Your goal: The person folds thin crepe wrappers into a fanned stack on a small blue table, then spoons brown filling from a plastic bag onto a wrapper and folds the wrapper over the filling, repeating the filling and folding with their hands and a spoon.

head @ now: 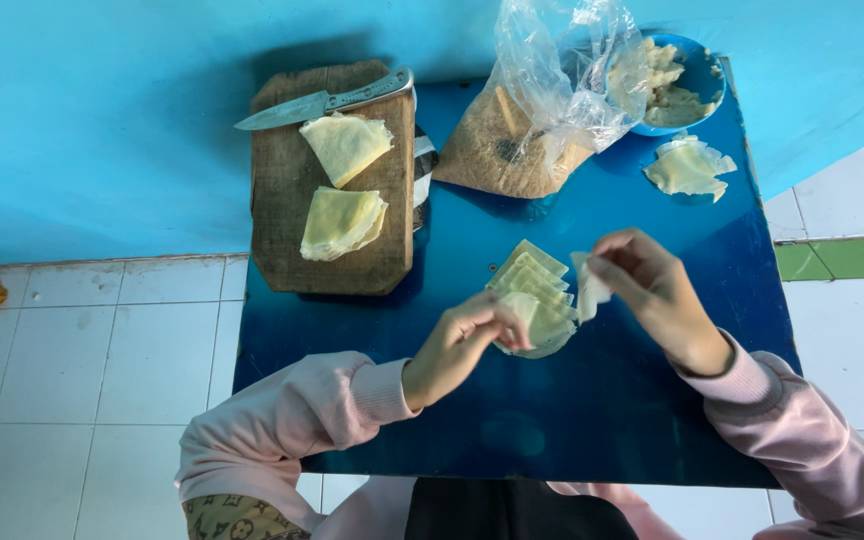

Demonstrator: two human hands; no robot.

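On a glossy blue table [652,400] lies a fanned stack of pale yellow dough wrappers [532,280]. My left hand [462,345] rests on the near end of the stack, fingers pinching the top sheets. My right hand [652,290] is raised just right of the stack and holds one thin wrapper [589,290] by its edge between thumb and fingers. Both arms wear pink sleeves.
A wooden cutting board [282,200] at the back left carries two folded wrapper piles [344,185] and a knife [322,100]. A clear plastic bag of brown crumbs [527,130], a blue bowl of filling [697,75] and another wrapper pile [689,168] sit at the back. White tiled floor surrounds the table.
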